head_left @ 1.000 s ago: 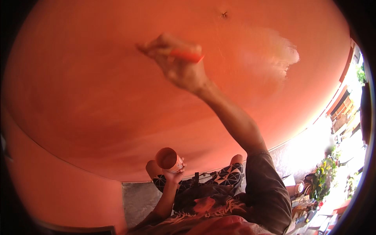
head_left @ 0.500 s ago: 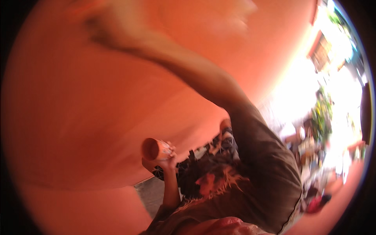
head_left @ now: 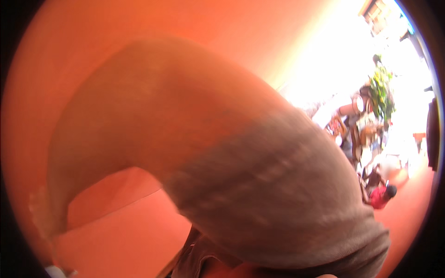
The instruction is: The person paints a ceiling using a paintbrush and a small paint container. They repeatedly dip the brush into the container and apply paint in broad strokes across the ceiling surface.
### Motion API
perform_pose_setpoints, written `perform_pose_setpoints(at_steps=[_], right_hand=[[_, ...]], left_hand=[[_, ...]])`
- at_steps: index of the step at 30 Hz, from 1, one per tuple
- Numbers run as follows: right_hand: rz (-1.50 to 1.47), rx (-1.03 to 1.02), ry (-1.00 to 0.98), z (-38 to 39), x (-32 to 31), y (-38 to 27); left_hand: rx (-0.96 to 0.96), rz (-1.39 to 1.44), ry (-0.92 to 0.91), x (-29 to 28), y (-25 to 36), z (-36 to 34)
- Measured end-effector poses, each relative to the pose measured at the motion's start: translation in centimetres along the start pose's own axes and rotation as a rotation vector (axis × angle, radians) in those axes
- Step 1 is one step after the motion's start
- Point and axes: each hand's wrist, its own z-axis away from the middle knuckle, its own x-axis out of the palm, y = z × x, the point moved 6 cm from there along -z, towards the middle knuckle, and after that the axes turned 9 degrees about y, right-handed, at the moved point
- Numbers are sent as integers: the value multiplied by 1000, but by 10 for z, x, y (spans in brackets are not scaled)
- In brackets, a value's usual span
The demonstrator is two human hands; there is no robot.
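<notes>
My right arm [head_left: 153,106] bends across the middle of the view, close and blurred, its upper part in a brown sleeve [head_left: 278,180]. The forearm runs down the left side, where my right hand [head_left: 46,217] is smeared by motion near the orange wall [head_left: 134,217]. Whether its fingers hold anything cannot be made out. A small whitish patch [head_left: 54,271] shows below it at the lower rim, too unclear to name. My left hand is out of sight, as is the cup it held earlier.
Orange wall surfaces surround me, with a thin line crossing them at lower left. To the right, beyond a glaring bright opening, are a leafy plant [head_left: 382,92], assorted clutter and a person in a red top [head_left: 379,198].
My right arm has swung from the upper left, bending closer and down the left side. My left hand and the orange cup in it have gone from view.
</notes>
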Motion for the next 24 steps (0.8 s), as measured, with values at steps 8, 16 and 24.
perform_pose_setpoints(at_steps=[8, 16, 24], right_hand=[[-83, 187, -331, 53, 22, -76], [-53, 822, -739, 108, -80, 57], [108, 984, -907, 146, -118, 56]], left_hand=[[-66, 125, -251, -8, 0, 32], [46, 2, -43, 48, 23, -9], [62, -211, 137, 34, 14, 0]])
